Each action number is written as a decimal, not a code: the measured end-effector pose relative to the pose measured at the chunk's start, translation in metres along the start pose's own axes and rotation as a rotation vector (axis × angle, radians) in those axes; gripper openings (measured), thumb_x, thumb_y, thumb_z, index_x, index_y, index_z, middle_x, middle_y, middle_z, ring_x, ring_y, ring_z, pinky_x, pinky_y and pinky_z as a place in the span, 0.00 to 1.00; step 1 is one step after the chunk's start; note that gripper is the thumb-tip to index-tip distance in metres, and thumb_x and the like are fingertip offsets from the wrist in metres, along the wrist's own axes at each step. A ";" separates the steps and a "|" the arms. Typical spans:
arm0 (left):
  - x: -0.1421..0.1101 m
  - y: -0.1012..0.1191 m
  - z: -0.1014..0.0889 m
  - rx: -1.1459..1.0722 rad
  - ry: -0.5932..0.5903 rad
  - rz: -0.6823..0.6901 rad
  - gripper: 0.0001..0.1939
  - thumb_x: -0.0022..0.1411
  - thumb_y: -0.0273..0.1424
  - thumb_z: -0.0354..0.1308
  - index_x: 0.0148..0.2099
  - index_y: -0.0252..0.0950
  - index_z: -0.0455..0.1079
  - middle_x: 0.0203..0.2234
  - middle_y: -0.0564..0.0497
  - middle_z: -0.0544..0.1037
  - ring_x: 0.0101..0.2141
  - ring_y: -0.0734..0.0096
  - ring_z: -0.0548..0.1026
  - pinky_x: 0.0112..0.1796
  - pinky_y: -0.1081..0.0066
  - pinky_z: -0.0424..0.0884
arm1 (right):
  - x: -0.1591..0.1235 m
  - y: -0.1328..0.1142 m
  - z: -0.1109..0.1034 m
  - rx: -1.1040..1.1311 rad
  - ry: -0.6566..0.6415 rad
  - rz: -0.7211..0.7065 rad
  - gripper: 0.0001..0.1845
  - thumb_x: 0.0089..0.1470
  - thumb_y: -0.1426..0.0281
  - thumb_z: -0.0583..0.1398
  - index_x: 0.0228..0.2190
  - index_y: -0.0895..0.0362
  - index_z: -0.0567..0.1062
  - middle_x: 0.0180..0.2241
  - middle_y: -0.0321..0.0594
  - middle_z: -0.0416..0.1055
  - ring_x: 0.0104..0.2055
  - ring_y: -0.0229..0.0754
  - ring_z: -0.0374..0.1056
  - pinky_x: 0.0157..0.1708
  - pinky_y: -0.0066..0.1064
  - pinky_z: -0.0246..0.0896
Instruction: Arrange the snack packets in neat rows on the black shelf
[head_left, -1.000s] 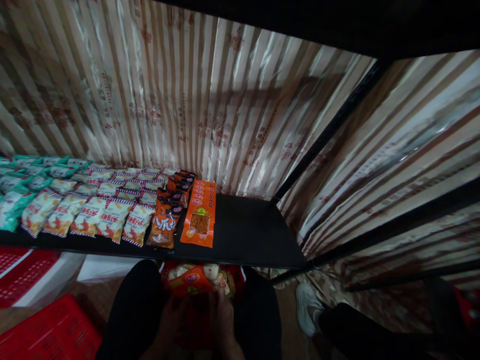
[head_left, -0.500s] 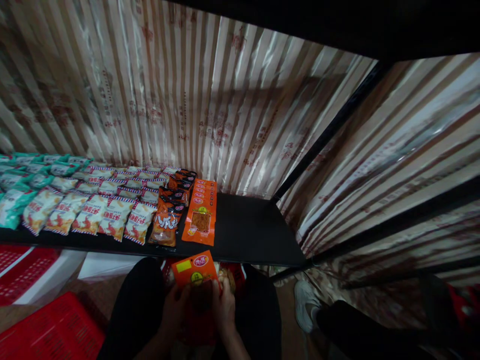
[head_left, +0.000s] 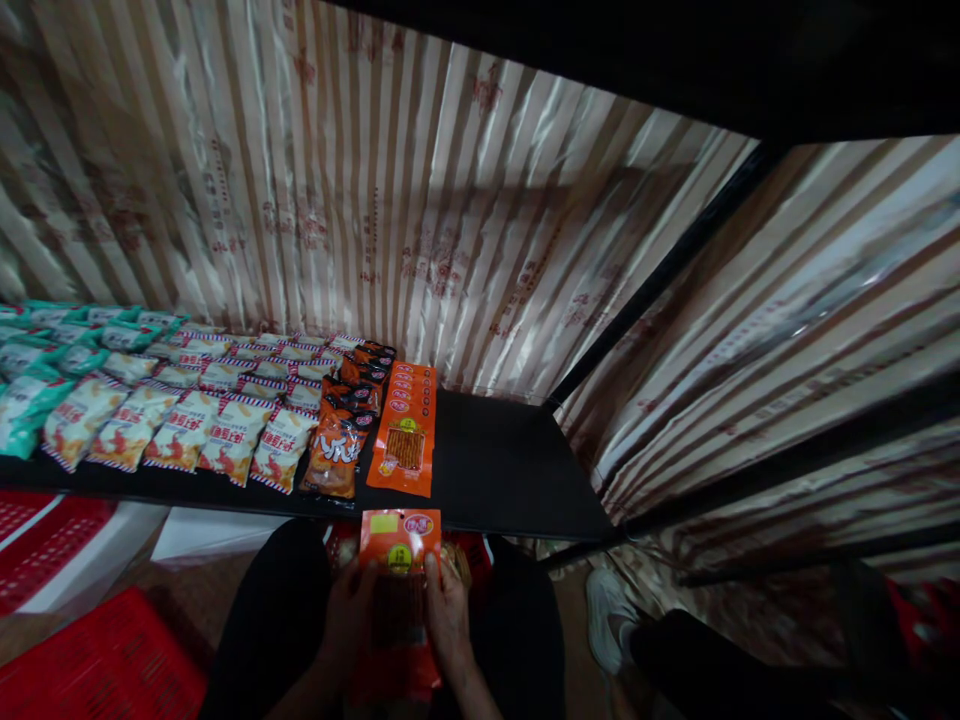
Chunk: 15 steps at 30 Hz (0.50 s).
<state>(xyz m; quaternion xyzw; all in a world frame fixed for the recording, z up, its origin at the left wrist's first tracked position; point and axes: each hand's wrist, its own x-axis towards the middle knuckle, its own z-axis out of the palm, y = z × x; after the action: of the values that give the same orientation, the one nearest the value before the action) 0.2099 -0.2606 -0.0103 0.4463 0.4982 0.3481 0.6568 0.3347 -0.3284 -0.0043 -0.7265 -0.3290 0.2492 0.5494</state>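
Between my knees I hold an orange snack packet (head_left: 400,585) upright, its printed face toward me. My left hand (head_left: 351,608) grips its left edge, and my right hand (head_left: 448,605) pinches the right edge. Just beyond it, on the black shelf (head_left: 510,460), lies an overlapping row of matching orange snack packets (head_left: 406,440). Left of that row are black-and-orange snack bags (head_left: 335,445), then several columns of white snack bags (head_left: 229,435) with striped edges. Below the held packet, a red basket (head_left: 480,553) with other packages in it is mostly hidden.
Teal bags (head_left: 30,405) fill the shelf's far left. Red crates (head_left: 105,660) stand on the floor at lower left. A dark upper shelf (head_left: 675,60) hangs overhead, and a slanted black post (head_left: 660,280) rises at right. Another person's shoe (head_left: 604,618) is on the floor at right.
The orange packet in my hands has turned from tilted to nearly straight, its printed face now more visible. Both hands keep hold of it. The view has shifted slightly.
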 end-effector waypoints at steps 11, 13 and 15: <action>0.008 0.016 0.004 -0.001 0.046 -0.035 0.25 0.43 0.53 0.56 0.29 0.34 0.71 0.26 0.47 0.79 0.30 0.58 0.76 0.30 0.65 0.72 | -0.001 -0.008 0.000 0.149 -0.134 0.051 0.23 0.55 0.54 0.53 0.38 0.57 0.77 0.34 0.43 0.76 0.37 0.45 0.70 0.39 0.33 0.65; 0.011 0.016 0.003 0.050 0.047 -0.017 0.25 0.45 0.53 0.54 0.29 0.35 0.70 0.24 0.47 0.78 0.29 0.59 0.76 0.29 0.66 0.72 | -0.001 -0.007 0.001 0.170 -0.132 0.055 0.22 0.53 0.54 0.55 0.38 0.57 0.77 0.34 0.43 0.76 0.39 0.47 0.70 0.41 0.34 0.65; 0.015 0.015 0.002 0.098 0.061 0.012 0.25 0.47 0.53 0.52 0.29 0.35 0.70 0.22 0.48 0.77 0.28 0.60 0.75 0.28 0.66 0.71 | -0.001 -0.007 0.001 0.170 -0.123 0.048 0.21 0.51 0.54 0.57 0.37 0.58 0.78 0.35 0.44 0.76 0.40 0.48 0.70 0.42 0.35 0.65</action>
<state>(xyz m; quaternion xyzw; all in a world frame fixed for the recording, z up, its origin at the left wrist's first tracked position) 0.2159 -0.2424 -0.0010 0.4701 0.5316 0.3408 0.6167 0.3320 -0.3277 0.0019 -0.6685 -0.3222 0.3334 0.5816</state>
